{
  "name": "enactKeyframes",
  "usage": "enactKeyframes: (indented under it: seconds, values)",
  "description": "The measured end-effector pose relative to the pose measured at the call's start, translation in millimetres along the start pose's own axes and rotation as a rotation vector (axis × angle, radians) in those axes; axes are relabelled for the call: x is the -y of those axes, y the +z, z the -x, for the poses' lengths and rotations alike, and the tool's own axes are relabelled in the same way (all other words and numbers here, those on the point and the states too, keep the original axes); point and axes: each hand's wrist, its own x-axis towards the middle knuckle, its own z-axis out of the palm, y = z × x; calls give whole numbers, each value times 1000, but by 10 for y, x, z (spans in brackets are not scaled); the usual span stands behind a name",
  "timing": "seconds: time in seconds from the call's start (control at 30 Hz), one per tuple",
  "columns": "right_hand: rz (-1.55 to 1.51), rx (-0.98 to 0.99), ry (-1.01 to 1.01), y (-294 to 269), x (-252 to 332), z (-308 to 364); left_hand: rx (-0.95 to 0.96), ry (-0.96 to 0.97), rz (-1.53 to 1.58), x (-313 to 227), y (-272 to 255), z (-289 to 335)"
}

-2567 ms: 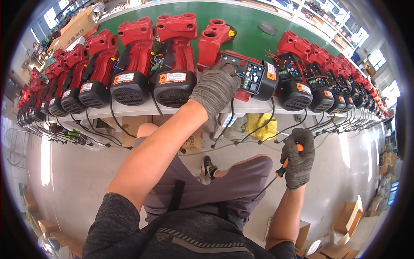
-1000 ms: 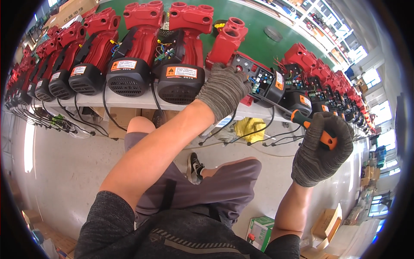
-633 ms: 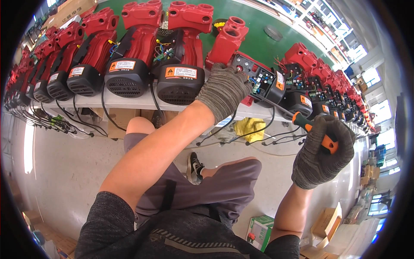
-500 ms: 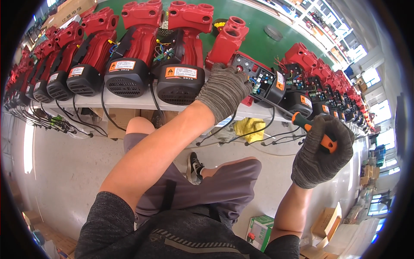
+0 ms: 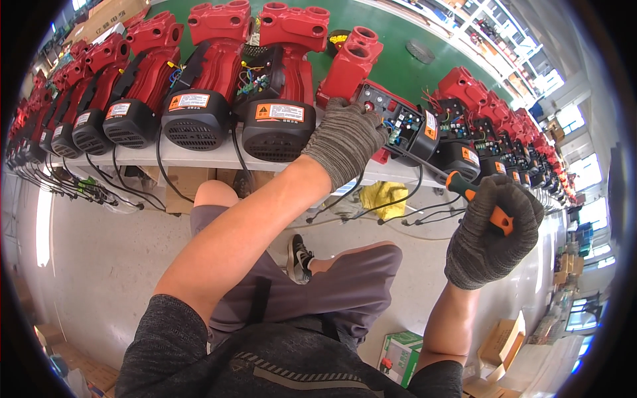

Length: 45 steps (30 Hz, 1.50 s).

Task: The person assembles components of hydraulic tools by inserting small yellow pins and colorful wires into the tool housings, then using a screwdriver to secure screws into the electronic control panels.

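A red and black electric water pump (image 5: 353, 63) lies on the bench with its wiring box (image 5: 405, 123) uncovered, showing terminals, wires and a circuit board. My left hand (image 5: 348, 136), in a grey knit glove, is curled round the pump at the near side of this box; some fingertips are hidden. My right hand (image 5: 494, 232), gloved alike, is wrapped round the handle of a screwdriver (image 5: 459, 184) in dark green and orange. Its long shaft slants up and left to the box, where the exact contact of the tip is too small to tell.
More red pumps (image 5: 282, 86) line the bench at the left, and others with uncovered boxes (image 5: 458, 119) at the right. Power cords (image 5: 162, 172) hang off the bench edge. Beneath it lies a yellow bag (image 5: 385, 199). A green box (image 5: 403, 355) and open carton (image 5: 502, 345) stand on the floor.
My right hand has shifted slightly left, and the screwdriver handle has moved a little with it. My left hand stays in place on the pump.
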Motion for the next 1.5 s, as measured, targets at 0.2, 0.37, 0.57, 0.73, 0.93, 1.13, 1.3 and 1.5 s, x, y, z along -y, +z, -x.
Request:
enactKeyframes:
  seconds: [0.2,0.37,0.57,0.73,0.93,1.13,1.3,1.5]
  values:
    - [15,35,11,-47,0,-6,2,-1,-6,-10,-4,2]
    - [40,12,-18,-4,-25,3,-15,0,6,2,23,12]
    - [87,297,-153,-99,114,-160,-35,-3,12,-3,33,4]
    - [5,408,-203,-68,285,-267,-37,-21,5,6,79,-7]
    - [99,530,-237,-195,281,-276,-15,-30,29,-15,-22,-54]
    - [111,541,-267,-230,260,-221,64,-74,-16,-67,-54,-82]
    - [109,530,-240,-235,246,-203,-62,-190,98,-98,93,-68]
    - [68,510,-239,-213,246,-198,-107,-152,185,-32,136,-50]
